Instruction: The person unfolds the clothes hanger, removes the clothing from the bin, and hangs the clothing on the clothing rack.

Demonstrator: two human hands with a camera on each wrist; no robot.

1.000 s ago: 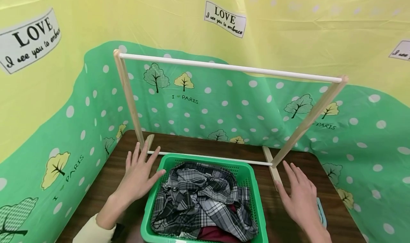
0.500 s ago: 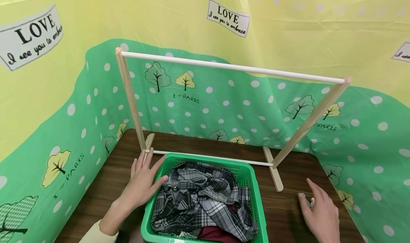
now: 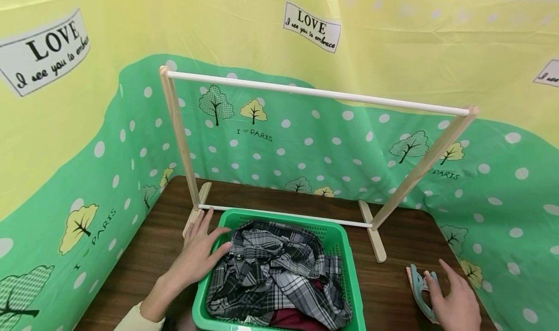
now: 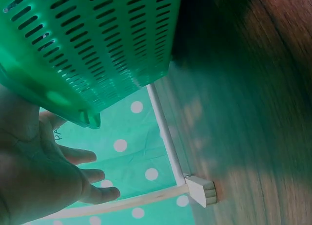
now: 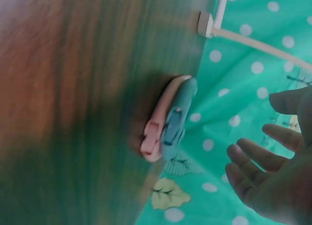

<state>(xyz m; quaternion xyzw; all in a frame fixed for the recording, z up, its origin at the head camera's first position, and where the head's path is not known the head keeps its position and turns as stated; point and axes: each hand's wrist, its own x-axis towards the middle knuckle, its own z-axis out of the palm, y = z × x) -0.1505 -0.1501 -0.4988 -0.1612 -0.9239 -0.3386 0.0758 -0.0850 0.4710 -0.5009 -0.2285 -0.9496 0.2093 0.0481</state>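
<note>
A green plastic basket (image 3: 351, 277) stands at the front middle, full of crumpled clothes. On top is a black, grey and white plaid shirt (image 3: 279, 253), with dark red cloth (image 3: 297, 319) under it. My left hand (image 3: 196, 253) is at the basket's left rim, fingers spread and thumb over the edge. At the front right lie two folded plastic hangers, a blue-green hanger (image 5: 178, 118) over a pink hanger (image 5: 157, 132). My right hand (image 3: 456, 299) hovers over them with loosely bent fingers. The right wrist view shows a gap between that hand (image 5: 278, 166) and the hangers.
Behind the basket stands a wooden rack with a white top bar (image 3: 314, 92), a low bar (image 3: 297, 215) and wooden feet (image 3: 375, 243). A patterned green and yellow cloth (image 3: 279, 166) hangs around the dark wooden table (image 3: 153, 234).
My right hand has moved right and toward the front, from beside the rack's foot to over the hangers. My left hand has come down slightly along the basket's left rim.
</note>
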